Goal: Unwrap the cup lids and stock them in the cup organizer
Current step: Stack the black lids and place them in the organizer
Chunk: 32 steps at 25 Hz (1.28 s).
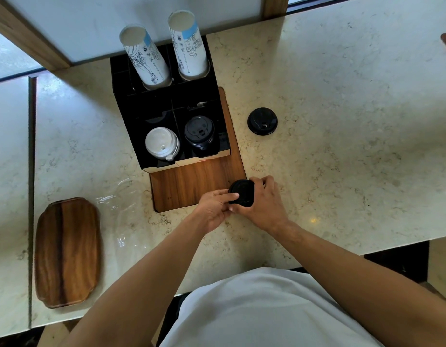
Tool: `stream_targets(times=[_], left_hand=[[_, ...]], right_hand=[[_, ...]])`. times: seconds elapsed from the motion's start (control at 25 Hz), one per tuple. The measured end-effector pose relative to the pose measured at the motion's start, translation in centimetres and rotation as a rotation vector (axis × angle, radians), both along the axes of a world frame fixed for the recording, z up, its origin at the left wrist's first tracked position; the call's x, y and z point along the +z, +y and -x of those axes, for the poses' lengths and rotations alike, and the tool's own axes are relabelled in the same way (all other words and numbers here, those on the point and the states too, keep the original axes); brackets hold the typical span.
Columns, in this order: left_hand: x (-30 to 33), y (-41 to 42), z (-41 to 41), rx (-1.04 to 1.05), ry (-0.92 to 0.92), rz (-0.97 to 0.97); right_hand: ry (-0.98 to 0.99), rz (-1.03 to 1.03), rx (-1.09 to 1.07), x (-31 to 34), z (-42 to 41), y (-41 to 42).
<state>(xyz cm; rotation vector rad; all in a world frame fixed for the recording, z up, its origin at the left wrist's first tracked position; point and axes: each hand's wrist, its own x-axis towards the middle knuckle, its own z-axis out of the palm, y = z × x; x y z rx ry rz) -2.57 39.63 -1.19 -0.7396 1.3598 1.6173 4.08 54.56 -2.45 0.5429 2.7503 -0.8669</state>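
Wooden tray (67,251): lower left of the frame, lying flat on the counter (342,171), well apart from the hands.
Plastic wrap (114,204): clear crinkled film on the counter between the wooden tray and the board, left of centre; hard to see against the stone.
Organizer (131,101): black box, upper middle of the frame, standing on a wooden board (189,189).
Paper cups (146,56): two tall stacks leaning out of the organizer's back compartments.
White lids (162,144): stack in the front left compartment.
Black lids in organizer (199,131): stack in the front right compartment, just beside the white ones.
Left hand (214,209): centre of the frame, fingers curled, thumb and fingertips on the near edge of the held lids.
Held lids (242,192): black, a short stack by the look of it, at the board's right corner, between both hands.
Right hand (264,204): wrapped round the held lids from the right, fingers over the far rim.
Loose lid (262,120): single black lid on the counter, right of the organizer.
Risk: nested lids may split apart when lifted and spill; any film left on them, which I cannot make out, could snag at the compartment; the loose lid may be forgotten.
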Motion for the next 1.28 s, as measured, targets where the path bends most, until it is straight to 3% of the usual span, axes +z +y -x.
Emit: stream_targets(times=[0.28, 0.52, 0.84, 1.08, 1.28], left_hand=[[0.4, -0.6, 0.9, 0.065, 0.006, -0.021], [0.4, -0.2, 2.2, 0.123, -0.006, -0.006], [0.3, -0.8, 2.3, 0.123, -0.044, -0.011], [0.2, -1.1, 2.0, 0.113, -0.045, -0.013], [0.5, -1.1, 1.9, 0.105, -0.039, -0.005]], right_hand=[[-0.007, 0.315, -0.034, 1.0, 0.5, 2.4], [0.087, 0.067, -0.226, 1.8, 8.5, 7.5], [-0.016, 0.018, 0.05, 0.9, 17.4, 10.6], [0.1, 0.03, -0.049, 0.2, 15.6, 10.1], [0.238, 0.304, -0.023, 1.4, 7.4, 6.7]])
